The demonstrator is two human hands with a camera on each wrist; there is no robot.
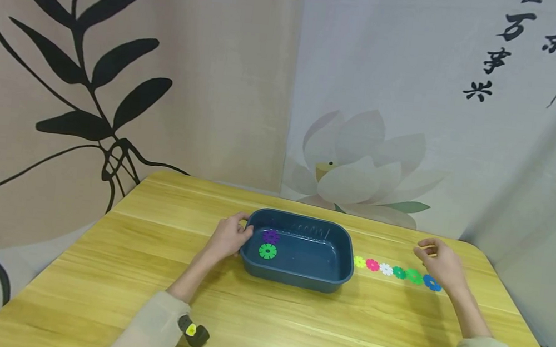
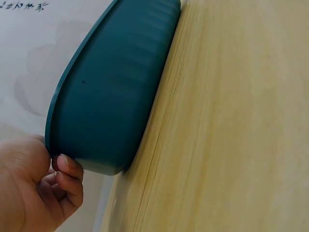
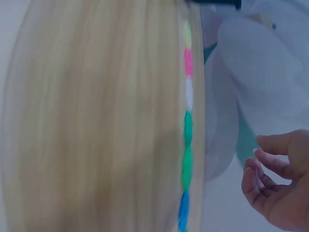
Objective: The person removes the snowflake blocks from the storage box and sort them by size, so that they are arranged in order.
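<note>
My left hand (image 1: 226, 237) grips the left end of a dark blue plastic basin (image 1: 309, 263) on the table. In the left wrist view, the fingers (image 2: 70, 183) curl under the basin's rim, thumb side above. Inside the basin, towards its left, lie a purple snowflake disc (image 1: 270, 236) and a green snowflake disc (image 1: 267, 255). My right hand (image 1: 442, 265) hovers over the far end of a row of discs, fingers loosely bent and holding nothing. From the basin outward run yellow (image 1: 359, 262), pink (image 1: 372, 264), white (image 1: 386, 269), two green (image 1: 414, 276) and blue (image 1: 428, 281) discs.
The wooden table (image 1: 263, 328) carries the basin and the disc row. Behind it hangs a curtain (image 1: 227, 79) printed with leaves, a lotus and characters. A small black camera (image 1: 194, 335) is strapped on each wrist.
</note>
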